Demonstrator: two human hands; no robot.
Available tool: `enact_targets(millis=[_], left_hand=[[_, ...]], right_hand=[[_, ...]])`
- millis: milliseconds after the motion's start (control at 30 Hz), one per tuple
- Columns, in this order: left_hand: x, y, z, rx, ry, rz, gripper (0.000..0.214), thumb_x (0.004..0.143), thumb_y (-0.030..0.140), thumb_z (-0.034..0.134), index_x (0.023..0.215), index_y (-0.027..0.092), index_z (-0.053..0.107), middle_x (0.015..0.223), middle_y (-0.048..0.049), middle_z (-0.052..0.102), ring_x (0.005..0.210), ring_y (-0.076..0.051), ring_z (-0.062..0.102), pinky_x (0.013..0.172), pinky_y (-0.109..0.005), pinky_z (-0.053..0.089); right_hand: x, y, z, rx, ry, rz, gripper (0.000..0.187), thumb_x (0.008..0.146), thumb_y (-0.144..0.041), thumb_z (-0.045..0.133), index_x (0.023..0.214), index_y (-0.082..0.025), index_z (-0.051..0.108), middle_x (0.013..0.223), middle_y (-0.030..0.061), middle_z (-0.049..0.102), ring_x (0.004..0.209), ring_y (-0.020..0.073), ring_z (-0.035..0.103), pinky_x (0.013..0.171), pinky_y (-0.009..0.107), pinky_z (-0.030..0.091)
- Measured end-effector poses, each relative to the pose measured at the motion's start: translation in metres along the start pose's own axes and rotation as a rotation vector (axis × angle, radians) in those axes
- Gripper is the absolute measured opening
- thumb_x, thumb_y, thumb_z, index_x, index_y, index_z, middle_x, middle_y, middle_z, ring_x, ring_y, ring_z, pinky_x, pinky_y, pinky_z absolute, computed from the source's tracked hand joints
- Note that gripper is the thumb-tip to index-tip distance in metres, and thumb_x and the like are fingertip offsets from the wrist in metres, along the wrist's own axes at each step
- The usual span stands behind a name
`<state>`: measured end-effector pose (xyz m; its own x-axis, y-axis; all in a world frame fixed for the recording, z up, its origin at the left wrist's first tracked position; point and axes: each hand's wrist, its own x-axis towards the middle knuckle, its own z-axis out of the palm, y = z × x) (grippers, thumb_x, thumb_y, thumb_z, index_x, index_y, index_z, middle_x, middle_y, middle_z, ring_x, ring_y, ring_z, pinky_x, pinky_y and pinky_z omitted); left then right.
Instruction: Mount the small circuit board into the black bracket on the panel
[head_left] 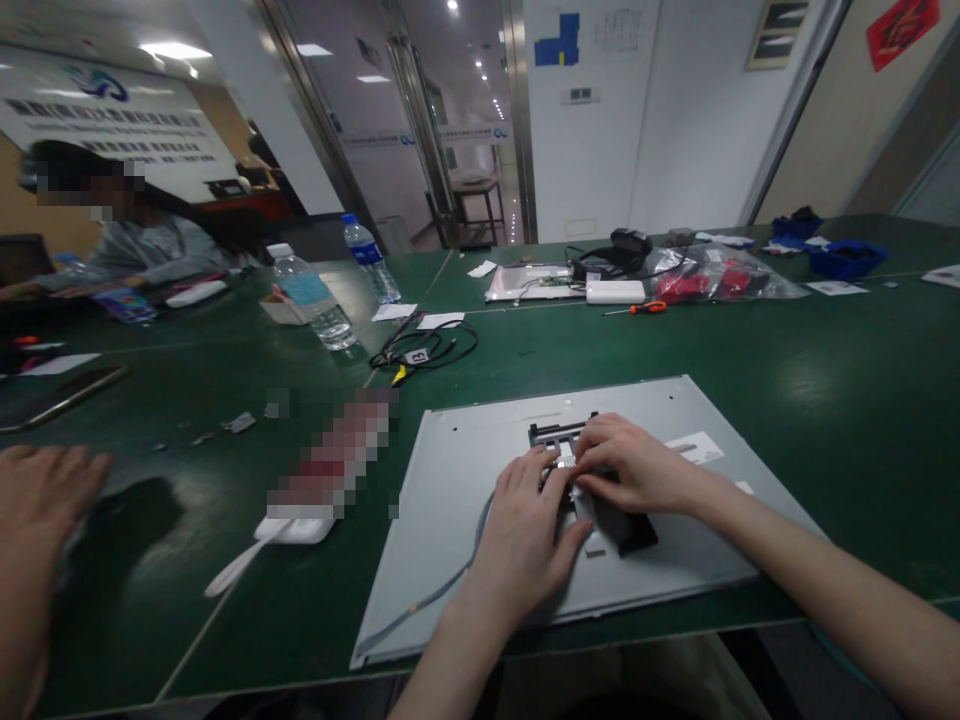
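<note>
A flat pale-grey panel (465, 465) with a thin metal-like rim lies on the table in front of me. On its middle sits a small dark frame-like bracket (551, 433), and just nearer to me is a flat black piece (634, 530). My left hand (529, 505) is bent over the bracket's near left side, fingertips closed on a small part they hide, thumb apart on the panel. My right hand (630, 465) pinches at the same spot, its fingertips meeting the left ones; what it holds is too small to make out. A grey ribbon cable (442, 592) runs under my left hand.
Another person's hand (45, 520) rests at the left edge, beside a white device with a strap (300, 528). Two water bottles (315, 300), a coiled black cable (427, 350), an orange screwdriver (645, 308), and a plastic bag with red items (724, 275) stand or lie farther back.
</note>
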<state>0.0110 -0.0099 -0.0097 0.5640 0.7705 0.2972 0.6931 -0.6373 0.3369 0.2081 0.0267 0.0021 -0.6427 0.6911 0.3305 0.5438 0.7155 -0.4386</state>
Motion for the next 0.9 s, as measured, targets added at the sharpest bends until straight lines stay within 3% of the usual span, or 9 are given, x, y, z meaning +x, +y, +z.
enact_targets(millis=[900], left_hand=[[0.0005, 0.0008, 0.0008, 0.009, 0.004, -0.008, 0.046, 0.079, 0.029, 0.063, 0.122, 0.022, 0.048, 0.130, -0.0105, 0.047, 0.126, -0.031, 0.039, 0.104, -0.053, 0.033]], right_hand=[[0.0001, 0.0071, 0.0076, -0.035, 0.017, -0.016, 0.011, 0.086, -0.019, 0.058, 0.088, -0.019, 0.068, 0.089, 0.0055, 0.065, 0.087, 0.0184, 0.055, 0.082, 0.036, 0.041]])
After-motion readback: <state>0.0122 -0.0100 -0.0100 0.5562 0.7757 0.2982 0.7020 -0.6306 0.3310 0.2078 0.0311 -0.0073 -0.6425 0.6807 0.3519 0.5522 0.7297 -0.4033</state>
